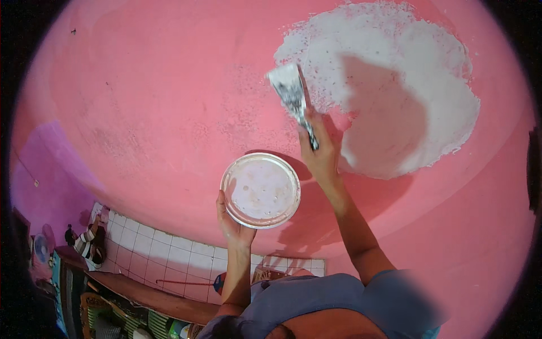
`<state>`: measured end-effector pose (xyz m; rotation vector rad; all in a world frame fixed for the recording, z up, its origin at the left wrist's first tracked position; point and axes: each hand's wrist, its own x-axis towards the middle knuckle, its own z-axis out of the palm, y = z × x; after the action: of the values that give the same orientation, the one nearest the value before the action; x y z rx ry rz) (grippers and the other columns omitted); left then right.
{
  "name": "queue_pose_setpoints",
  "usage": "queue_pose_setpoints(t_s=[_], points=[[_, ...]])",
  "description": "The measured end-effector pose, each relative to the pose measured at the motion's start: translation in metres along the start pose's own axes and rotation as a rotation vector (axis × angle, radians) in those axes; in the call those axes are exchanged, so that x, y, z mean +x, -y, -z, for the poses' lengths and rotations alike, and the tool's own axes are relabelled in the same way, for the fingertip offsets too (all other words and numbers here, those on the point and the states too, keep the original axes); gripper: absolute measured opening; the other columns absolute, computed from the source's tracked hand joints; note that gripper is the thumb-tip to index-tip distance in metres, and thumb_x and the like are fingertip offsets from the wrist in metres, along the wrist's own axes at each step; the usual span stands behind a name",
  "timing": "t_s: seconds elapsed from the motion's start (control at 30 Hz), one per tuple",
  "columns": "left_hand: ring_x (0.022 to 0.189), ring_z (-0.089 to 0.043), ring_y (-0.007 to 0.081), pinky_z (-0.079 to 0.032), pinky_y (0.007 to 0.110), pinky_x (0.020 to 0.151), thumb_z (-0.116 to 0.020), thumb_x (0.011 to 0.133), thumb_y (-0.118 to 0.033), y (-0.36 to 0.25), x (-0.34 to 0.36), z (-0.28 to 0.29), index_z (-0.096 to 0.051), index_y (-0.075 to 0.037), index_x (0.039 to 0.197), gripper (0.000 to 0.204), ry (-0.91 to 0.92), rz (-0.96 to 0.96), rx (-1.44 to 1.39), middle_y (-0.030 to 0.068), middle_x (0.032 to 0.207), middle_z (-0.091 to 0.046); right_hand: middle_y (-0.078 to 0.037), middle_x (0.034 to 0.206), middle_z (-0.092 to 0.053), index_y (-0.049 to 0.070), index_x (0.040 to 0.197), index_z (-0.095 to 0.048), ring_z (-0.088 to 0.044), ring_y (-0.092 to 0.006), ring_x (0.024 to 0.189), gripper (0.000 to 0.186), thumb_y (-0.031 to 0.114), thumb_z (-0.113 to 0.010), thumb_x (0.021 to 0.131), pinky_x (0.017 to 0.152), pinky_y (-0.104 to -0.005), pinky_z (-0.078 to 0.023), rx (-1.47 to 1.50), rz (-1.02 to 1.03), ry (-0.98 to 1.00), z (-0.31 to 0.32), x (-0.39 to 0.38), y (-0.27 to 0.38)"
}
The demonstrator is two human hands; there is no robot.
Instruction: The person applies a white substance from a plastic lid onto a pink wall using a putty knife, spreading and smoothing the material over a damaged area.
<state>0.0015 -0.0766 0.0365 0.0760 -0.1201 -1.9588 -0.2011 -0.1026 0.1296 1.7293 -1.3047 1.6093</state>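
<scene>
My right hand grips the dark handle of a putty knife, its broad blade smeared with white and laid close to the pink wall. Beside the blade spreads a large rough patch of white putty, partly under the shadow of my arm and hand. Lower and to the left, my left hand holds up a round shallow lid from its lower left rim. Whitish residue and small lumps coat the lid's inner face. Dark speckles mark the bare wall left of the blade.
White tiled floor runs along the wall's foot, with a red stick lying on it. At lower left stand a brown wooden furniture edge and a fan. A purple wall meets the pink one at left.
</scene>
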Motion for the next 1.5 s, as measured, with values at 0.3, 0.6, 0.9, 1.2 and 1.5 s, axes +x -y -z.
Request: queue_pose_setpoints(t_s=[0.3,0.6,0.9,1.2,1.5], points=[[0.128,-0.041,0.03,-0.033,0.05,0.107,-0.042,0.095,-0.043,0.003,-0.001,-0.004,-0.043,-0.01,0.136,0.052,-0.018,-0.009,-0.019,0.0128,0.14,-0.043,-0.015,0.093,-0.065,0.001,0.11,-0.059,-0.063,-0.0232,0.073,0.03,0.001,-0.065,0.081,0.062,-0.0325,-0.049,-0.126,0.029,0.034,0.009,-0.022,-0.022],[0.128,-0.042,0.029,-0.033,0.05,0.107,-0.042,0.095,-0.042,0.002,-0.005,-0.014,-0.045,-0.011,0.135,0.05,0.048,0.001,-0.047,0.012,0.139,-0.045,-0.01,0.1,-0.065,0.0,0.111,-0.057,-0.062,-0.0102,0.08,0.026,0.003,-0.064,0.086,0.067,-0.0251,-0.05,-0.073,0.021,0.013,0.006,0.019,-0.001],[0.126,-0.044,0.0282,-0.035,0.048,0.106,-0.041,0.096,-0.041,0.003,-0.002,-0.009,-0.047,-0.011,0.132,0.048,0.062,0.023,-0.118,0.0115,0.138,-0.046,-0.017,0.106,-0.063,0.002,0.112,-0.059,-0.062,-0.0301,0.097,0.029,0.009,-0.065,0.084,0.082,-0.0374,-0.048,-0.008,-0.243,0.135,0.024,-0.02,0.011],[0.127,-0.043,0.0289,-0.034,0.049,0.106,-0.042,0.096,-0.041,0.004,-0.007,-0.019,-0.047,-0.011,0.133,0.048,0.013,-0.018,-0.098,0.0122,0.138,-0.046,-0.011,0.096,-0.067,0.001,0.115,-0.057,-0.063,-0.0096,0.074,0.03,0.002,-0.062,0.086,0.063,-0.024,-0.049,-0.139,0.071,0.072,0.018,-0.03,-0.018],[0.127,-0.042,0.0291,-0.034,0.05,0.106,-0.043,0.095,-0.041,0.003,-0.001,-0.01,-0.047,-0.011,0.133,0.048,0.067,0.005,-0.138,0.0121,0.138,-0.046,-0.013,0.086,-0.065,0.011,0.12,-0.054,-0.064,-0.0203,0.062,0.034,0.016,-0.063,0.087,0.058,-0.0319,-0.05,-0.136,-0.192,0.172,0.044,-0.032,0.009]])
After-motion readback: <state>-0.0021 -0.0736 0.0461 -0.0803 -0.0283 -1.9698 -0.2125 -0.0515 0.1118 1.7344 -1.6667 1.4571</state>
